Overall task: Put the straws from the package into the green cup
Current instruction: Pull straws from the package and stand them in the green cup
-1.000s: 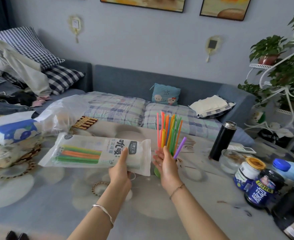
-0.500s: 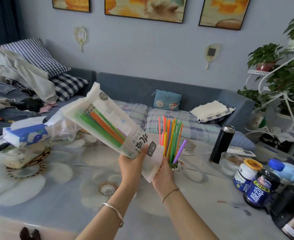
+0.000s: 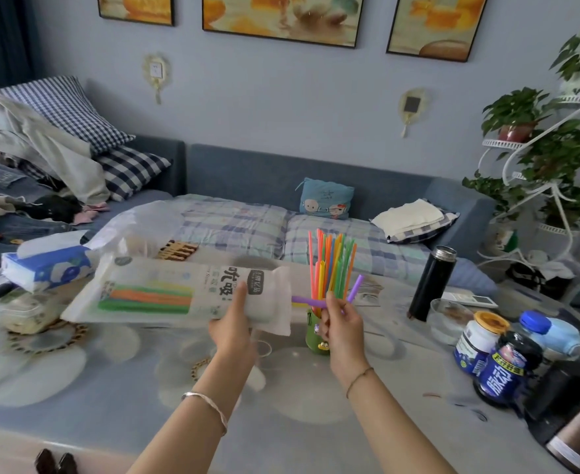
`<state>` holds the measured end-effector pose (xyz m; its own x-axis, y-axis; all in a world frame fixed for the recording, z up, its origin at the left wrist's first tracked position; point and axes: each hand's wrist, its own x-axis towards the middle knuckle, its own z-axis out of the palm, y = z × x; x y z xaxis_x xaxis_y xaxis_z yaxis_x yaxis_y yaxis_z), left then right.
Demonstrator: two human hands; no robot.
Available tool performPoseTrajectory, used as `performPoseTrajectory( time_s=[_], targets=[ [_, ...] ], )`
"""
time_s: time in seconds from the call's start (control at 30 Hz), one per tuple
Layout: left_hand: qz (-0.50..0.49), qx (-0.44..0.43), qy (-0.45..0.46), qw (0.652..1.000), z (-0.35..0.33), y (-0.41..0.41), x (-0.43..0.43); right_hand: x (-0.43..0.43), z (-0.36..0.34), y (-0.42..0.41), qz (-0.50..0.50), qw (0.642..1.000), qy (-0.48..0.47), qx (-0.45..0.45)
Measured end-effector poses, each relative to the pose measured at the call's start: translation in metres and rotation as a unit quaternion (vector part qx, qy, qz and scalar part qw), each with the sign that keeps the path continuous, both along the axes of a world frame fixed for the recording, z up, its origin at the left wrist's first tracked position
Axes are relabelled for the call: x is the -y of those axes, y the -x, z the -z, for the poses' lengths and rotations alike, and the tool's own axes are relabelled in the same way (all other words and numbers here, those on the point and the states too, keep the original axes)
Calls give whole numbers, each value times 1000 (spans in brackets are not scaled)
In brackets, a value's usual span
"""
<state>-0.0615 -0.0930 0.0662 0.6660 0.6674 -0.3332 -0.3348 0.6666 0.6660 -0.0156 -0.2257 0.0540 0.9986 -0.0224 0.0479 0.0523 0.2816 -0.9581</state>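
My left hand (image 3: pixel 235 323) grips the white straw package (image 3: pixel 165 292) near its open right end and holds it level above the table. Green, orange and yellow straws show through its window. A purple straw (image 3: pixel 307 301) sticks out of the open end, and my right hand (image 3: pixel 341 318) pinches its tip. Just behind my right hand stands the green cup (image 3: pixel 316 335), partly hidden, with several bright straws (image 3: pixel 331 265) standing upright in it and one purple straw leaning to the right.
A black flask (image 3: pixel 430 283), a glass bowl (image 3: pixel 447 319), jars and bottles (image 3: pixel 502 364) crowd the table's right side. A tissue pack (image 3: pixel 47 266), a plastic bag (image 3: pixel 134 230) and a food box (image 3: pixel 25 311) lie at the left. A sofa runs behind the table.
The package has swung down from a steep tilt to level. My right hand has come out from under it and now pinches a purple straw at the open end.
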Motion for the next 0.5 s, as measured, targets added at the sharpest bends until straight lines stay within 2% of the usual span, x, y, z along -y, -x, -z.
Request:
performPoseTrajectory(
  time_s=[0.1,0.27,0.33,0.5],
  targets=[
    [7,-8,73,997,5,-3,-7,9,-5,-6,20,999,-28,-13],
    [36,-41,92,994,12,-14,9,-9,1,-8,-70,995,-54,-43],
    [38,-47,99,993,13,-19,14,-12,1,-11,-65,997,-36,-37],
    [41,-61,108,991,22,-30,9,5,-10,-26,-34,997,56,45]
  ],
)
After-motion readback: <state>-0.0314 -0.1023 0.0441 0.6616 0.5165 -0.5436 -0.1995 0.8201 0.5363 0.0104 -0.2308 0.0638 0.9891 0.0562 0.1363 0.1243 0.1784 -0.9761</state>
